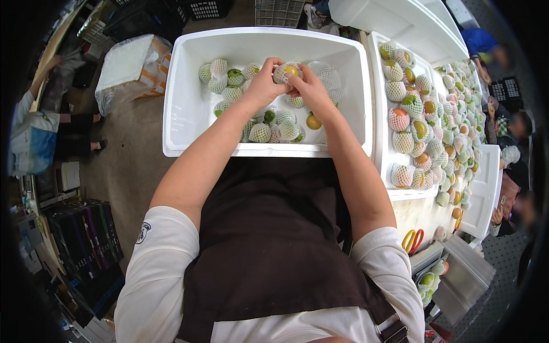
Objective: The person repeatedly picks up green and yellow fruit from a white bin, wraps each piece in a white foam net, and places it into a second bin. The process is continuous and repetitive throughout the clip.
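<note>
Above a white foam box (183, 134), my left hand (265, 86) and my right hand (312, 90) hold one yellowish mango (291, 70) in a white foam net between them. Both thumbs meet at its near side, and the fingers curl round it. Under and around my hands, several netted green mangoes (260, 133) lie loosely on the box floor. An orange-yellow mango (313, 121) without a visible net sits below my right wrist. Empty-looking foam nets (325, 75) are heaped at the box's right side. My forearms hide part of the contents.
To the right, a white tray (374, 74) and the table beyond carry many netted mangoes (449, 123). Red-and-yellow-handled scissors (413, 241) lie near a clear plastic container (462, 274). A plastic-wrapped foam box (128, 71) stands on the left floor. Other people are at the far right and left.
</note>
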The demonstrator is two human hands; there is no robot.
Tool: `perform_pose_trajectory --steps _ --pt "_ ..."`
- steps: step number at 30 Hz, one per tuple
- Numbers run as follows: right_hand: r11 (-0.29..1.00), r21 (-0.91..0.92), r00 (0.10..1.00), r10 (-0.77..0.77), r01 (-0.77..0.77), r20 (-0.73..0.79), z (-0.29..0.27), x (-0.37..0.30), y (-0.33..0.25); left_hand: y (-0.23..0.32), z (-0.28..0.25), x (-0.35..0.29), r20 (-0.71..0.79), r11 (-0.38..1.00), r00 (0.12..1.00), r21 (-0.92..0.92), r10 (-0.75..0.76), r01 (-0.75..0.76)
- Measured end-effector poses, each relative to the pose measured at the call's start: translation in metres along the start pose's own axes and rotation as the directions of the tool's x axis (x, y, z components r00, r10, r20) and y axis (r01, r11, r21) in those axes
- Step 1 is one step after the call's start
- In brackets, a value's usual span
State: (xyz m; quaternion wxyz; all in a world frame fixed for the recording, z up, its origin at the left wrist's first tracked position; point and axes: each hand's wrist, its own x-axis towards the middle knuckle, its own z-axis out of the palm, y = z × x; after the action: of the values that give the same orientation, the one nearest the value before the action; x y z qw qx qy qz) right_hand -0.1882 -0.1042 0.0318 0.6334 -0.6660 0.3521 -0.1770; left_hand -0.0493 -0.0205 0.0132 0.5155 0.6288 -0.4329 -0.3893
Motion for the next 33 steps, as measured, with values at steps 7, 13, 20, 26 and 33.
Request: perform_pose_trajectory --steps 7,13,20,26,33 --pt "0.991 0.129 0.997 0.035 -0.026 -0.066 -0.003 0.002 0.003 0.004 0.001 -0.001 0.01 0.997 1.0 -0.079 0.004 -0.003" --pt "0.974 0.225 0.98 0.057 -0.013 -0.19 -0.006 0.009 0.011 0.007 0.0 0.0 -0.017 0.992 0.998 -0.108 0.056 -0.057" --pt "0.966 0.256 0.981 0.077 -0.029 -0.18 -0.007 0.008 0.01 0.005 0.0 0.0 -0.03 0.99 0.997 -0.116 0.072 -0.075" --pt "0.971 0.241 0.982 0.056 -0.011 -0.181 -0.007 0.007 0.008 0.01 0.001 -0.003 0.014 0.992 1.0 -0.125 0.023 -0.021" --pt "0.987 0.157 0.979 0.016 0.016 -0.203 -0.005 0.006 0.008 0.003 0.0 -0.002 0.082 0.987 0.989 -0.09 -0.125 0.133"
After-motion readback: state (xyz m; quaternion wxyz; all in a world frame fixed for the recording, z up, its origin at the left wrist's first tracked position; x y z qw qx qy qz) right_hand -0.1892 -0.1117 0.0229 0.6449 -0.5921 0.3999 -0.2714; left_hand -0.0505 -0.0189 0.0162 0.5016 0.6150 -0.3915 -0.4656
